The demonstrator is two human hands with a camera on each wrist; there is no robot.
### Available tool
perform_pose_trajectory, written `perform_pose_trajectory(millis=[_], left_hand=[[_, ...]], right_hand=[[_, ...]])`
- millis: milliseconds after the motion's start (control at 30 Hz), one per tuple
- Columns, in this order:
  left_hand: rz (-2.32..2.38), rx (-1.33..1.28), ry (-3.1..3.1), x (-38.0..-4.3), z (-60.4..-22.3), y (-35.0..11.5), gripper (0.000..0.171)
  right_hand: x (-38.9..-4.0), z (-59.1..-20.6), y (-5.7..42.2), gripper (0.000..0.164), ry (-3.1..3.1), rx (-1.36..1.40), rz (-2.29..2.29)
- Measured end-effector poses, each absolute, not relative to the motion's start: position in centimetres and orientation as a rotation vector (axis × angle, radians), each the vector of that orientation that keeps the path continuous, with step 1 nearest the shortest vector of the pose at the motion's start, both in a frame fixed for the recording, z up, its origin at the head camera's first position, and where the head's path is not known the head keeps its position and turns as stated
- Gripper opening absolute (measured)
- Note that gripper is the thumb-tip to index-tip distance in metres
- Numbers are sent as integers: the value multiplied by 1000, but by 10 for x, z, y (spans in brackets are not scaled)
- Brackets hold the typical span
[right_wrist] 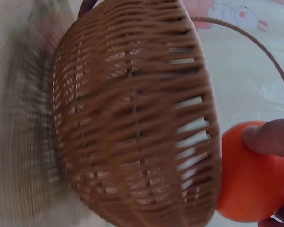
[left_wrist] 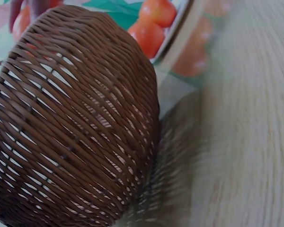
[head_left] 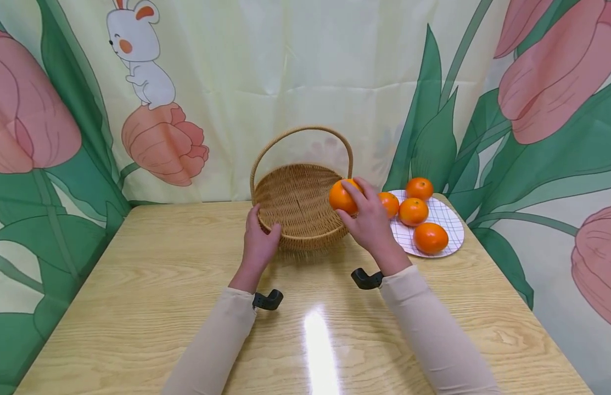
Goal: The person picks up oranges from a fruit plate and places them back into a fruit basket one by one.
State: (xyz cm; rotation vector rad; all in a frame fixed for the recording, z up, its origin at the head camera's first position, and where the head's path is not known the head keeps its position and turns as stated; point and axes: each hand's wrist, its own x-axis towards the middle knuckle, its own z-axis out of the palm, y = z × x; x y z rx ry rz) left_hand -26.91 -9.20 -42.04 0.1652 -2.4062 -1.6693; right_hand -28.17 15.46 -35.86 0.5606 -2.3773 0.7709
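A round wicker basket (head_left: pixel 312 237) with a tall arched handle stands at the back middle of the table, its inside facing me. My left hand (head_left: pixel 259 241) grips its left rim, fingers along the outer side and thumb at the front edge. In my right hand (head_left: pixel 371 222) is an orange (head_left: pixel 341 198), pinched between thumb and fingers at the basket's right rim. The right wrist view shows this orange (right_wrist: pixel 251 179) right beside the woven wall (right_wrist: pixel 132 113), with the thumb on top. In the left wrist view the basket's outer wall (left_wrist: pixel 75 118) fills much of the picture.
To the right of the basket, a white plate (head_left: pixel 453 222) with a blue grid pattern bears several oranges (head_left: pixel 430 238). A curtain (head_left: pixel 305 55) printed with tulips and a white mouse hangs behind the wooden table (head_left: pixel 162 263). Light glares off the tabletop near me.
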Motion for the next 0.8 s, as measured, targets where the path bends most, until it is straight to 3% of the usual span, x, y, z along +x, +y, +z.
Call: perform_pose_trajectory(millis=[800], left_hand=[[-1633,20,-2286,-269,-439,-88,61]], right_hand=[[-281,-379,138,54,-2590,697,997]])
